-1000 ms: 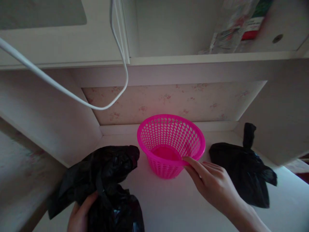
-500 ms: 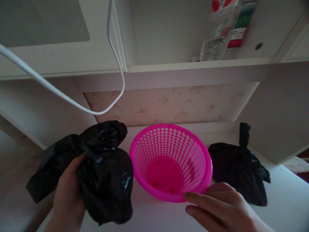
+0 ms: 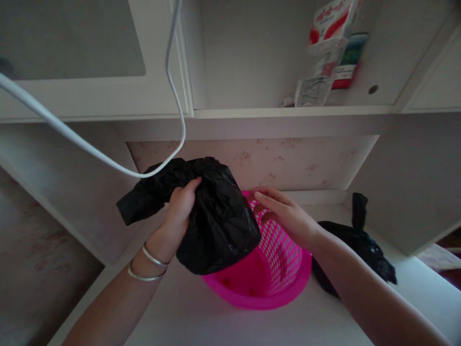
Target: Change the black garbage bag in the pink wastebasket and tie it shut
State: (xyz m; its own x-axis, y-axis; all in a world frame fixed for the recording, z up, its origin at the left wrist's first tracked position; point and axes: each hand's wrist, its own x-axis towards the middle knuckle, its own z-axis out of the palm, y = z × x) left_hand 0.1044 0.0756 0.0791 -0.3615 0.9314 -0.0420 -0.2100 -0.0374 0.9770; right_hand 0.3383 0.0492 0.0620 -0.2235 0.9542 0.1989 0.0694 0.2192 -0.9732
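My left hand (image 3: 183, 204) is closed around the gathered neck of a black plastic bag (image 3: 221, 226). The bag hangs over the left side of a bright pink perforated basket (image 3: 257, 302) and hides part of its rim. My right hand (image 3: 284, 211) reaches over the basket's back right side, fingers apart and partly bent, close to the far rim. Whether its fingertips touch the rim or the bag, I cannot tell. Some small dark reddish spots show at the basket's bottom.
A second black plastic bag (image 3: 356, 254) sits right of the basket, partly behind my right forearm. A white cable (image 3: 108, 161) loops down in front at the left. Overhead is a shelf (image 3: 252, 113) with a clear plastic bottle (image 3: 320, 67) and a green-and-red container (image 3: 347, 62).
My left hand has carried the black bag rightward and up, from beside the basket to over its left side. My right hand has moved from the front rim to the back.
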